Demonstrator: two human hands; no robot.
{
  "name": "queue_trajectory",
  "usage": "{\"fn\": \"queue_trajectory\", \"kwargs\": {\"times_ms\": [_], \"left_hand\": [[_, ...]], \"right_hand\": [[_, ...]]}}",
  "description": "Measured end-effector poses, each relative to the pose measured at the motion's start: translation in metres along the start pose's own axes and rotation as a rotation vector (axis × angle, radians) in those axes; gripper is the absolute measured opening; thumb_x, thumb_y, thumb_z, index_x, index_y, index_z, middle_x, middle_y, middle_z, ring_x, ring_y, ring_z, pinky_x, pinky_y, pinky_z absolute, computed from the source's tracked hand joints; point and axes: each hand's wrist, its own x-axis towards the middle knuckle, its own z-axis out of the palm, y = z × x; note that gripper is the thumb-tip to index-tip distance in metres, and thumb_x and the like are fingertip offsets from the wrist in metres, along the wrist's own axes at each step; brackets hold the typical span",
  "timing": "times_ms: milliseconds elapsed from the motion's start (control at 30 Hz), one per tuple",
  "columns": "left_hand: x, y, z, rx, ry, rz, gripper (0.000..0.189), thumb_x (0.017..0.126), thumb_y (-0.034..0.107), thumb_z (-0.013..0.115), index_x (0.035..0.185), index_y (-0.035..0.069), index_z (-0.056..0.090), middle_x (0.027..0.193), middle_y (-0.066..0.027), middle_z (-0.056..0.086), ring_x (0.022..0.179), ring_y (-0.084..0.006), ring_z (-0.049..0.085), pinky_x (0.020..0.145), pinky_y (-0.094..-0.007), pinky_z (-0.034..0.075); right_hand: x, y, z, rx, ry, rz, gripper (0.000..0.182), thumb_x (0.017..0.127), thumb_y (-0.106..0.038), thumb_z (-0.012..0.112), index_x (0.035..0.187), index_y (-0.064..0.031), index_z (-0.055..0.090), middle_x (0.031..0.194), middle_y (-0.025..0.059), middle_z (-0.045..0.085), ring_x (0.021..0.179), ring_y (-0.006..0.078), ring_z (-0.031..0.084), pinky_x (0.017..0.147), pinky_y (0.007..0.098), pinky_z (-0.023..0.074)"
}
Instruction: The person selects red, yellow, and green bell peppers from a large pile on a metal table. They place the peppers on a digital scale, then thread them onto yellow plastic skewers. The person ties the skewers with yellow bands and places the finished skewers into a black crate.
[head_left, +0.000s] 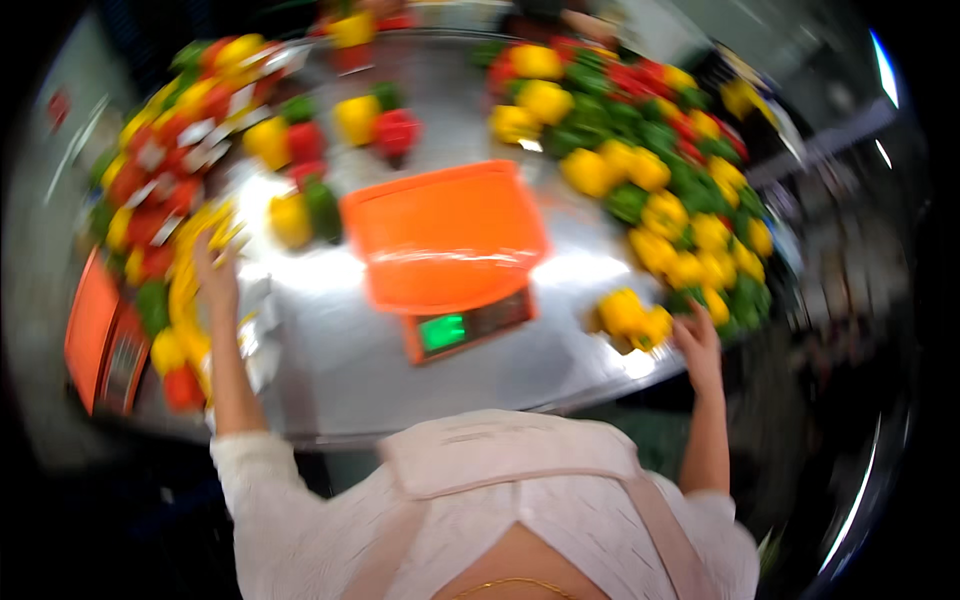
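Note:
My left hand (216, 274) reaches over a heap of yellow packing material (186, 289) beside bagged bell peppers at the left; blur hides whether its fingers grip anything. At the right, my right hand (696, 334) is beside a yellow bell pepper (654, 327), its fingertips near or touching it; a grip cannot be made out. Between the hands stands a scale with an orange tray (450, 232) and a lit green display (442, 331). The tray holds nothing. Small groups of yellow, red and green peppers (289, 220) stand left of the scale.
Loose yellow, green and red bell peppers (664, 214) are heaped along the right of the metal table (337, 405). Packed peppers (150, 157) with white labels are piled at the left, near a second orange scale (94, 330). Another person's hand (592, 28) shows at the far edge.

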Motion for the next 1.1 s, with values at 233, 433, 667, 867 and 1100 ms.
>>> {"fn": "queue_trajectory", "kwargs": {"times_ms": [233,433,667,867,1100], "left_hand": [[-0.028,0.228,0.021,-0.112,-0.112,0.205,0.026,0.094,0.011,0.064,0.119,0.003,0.063,0.118,-0.0095,0.060,0.088,-0.0188,0.057,0.068,-0.0283,0.047],[-0.108,0.382,0.076,-0.405,-0.379,0.368,0.023,0.085,0.003,0.068,0.107,0.001,0.062,0.108,-0.0100,0.060,0.080,-0.0155,0.057,0.061,-0.0262,0.046],[-0.206,0.459,0.231,-0.387,-0.731,0.476,0.030,0.086,0.009,0.069,0.114,0.002,0.062,0.124,-0.0188,0.057,0.110,-0.0346,0.058,0.091,-0.0402,0.051],[-0.267,0.439,0.349,0.017,-0.727,0.327,0.046,0.087,0.019,0.069,0.128,0.002,0.057,0.143,-0.0283,0.043,0.131,-0.0452,0.041,0.109,-0.0519,0.036],[-0.295,0.450,0.363,0.203,-0.638,0.386,0.056,0.080,0.021,0.072,0.129,0.000,0.054,0.143,-0.0272,0.042,0.139,-0.0467,0.032,0.116,-0.0613,0.018]], "right_hand": [[0.035,-0.017,0.017,0.106,-0.162,-0.059,0.051,0.091,-0.012,0.067,0.139,-0.0033,0.050,0.101,0.0045,0.064,0.084,0.0111,0.062,0.075,0.0257,0.0525],[0.078,0.013,-0.004,-0.085,-0.127,-0.179,0.048,0.088,-0.016,0.070,0.131,-0.0005,0.056,0.101,0.0086,0.067,0.084,0.0146,0.062,0.077,0.0292,0.0518],[0.175,0.035,-0.082,-0.193,-0.054,-0.362,0.049,0.084,-0.015,0.071,0.129,0.0004,0.057,0.102,0.0128,0.067,0.087,0.0222,0.065,0.080,0.0346,0.0536],[0.304,0.041,-0.151,-0.391,0.112,-0.500,0.059,0.083,-0.020,0.073,0.136,-0.0049,0.052,0.122,0.0175,0.059,0.103,0.0305,0.064,0.088,0.0399,0.0520],[0.463,-0.007,-0.143,-0.664,0.209,-0.605,0.069,0.084,-0.030,0.073,0.143,-0.0088,0.045,0.138,0.0206,0.047,0.120,0.0404,0.054,0.099,0.0471,0.0480]]}}
